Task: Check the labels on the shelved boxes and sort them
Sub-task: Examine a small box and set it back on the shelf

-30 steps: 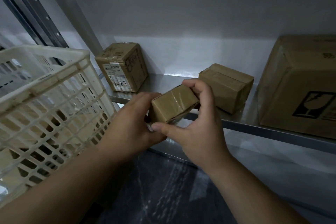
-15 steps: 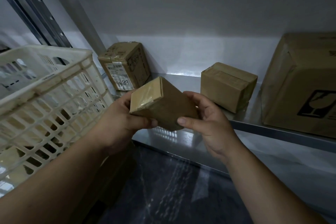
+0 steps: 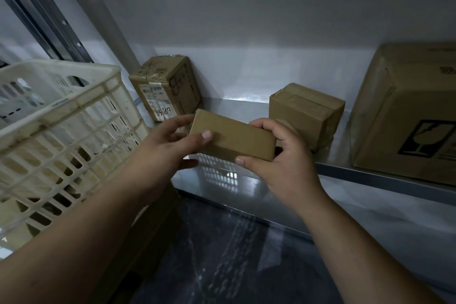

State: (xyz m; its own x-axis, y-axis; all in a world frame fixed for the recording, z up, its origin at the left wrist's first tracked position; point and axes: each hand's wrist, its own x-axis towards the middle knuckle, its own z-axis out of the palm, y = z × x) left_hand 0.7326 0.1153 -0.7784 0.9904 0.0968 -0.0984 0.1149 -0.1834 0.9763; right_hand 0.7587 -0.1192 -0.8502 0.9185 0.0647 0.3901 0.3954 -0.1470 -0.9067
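while both hands (image 3: 162, 153) (image 3: 283, 168) grip a box (image 3: 234, 138), the crate (image 3: 61, 103) holds cardboard (image 3: 11, 210).

The steel shelf (image 3: 370, 176) bears a labelled box (image 3: 165, 89), a taped box (image 3: 306, 111) and a carton (image 3: 404, 111).

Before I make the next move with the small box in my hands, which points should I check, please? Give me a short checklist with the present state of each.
1. Grip: the left hand and the right hand each hold one end of the small box: ok.
2. Label on the face turned to the camera: only plain cardboard shows: not ok.
3. Labels on its other faces: hidden: cannot tell.
4. Room in the white crate at the left: its inside hardly shows: cannot tell.
5. Place to set it down: bare metal of the shelf shows just below the box: ok.
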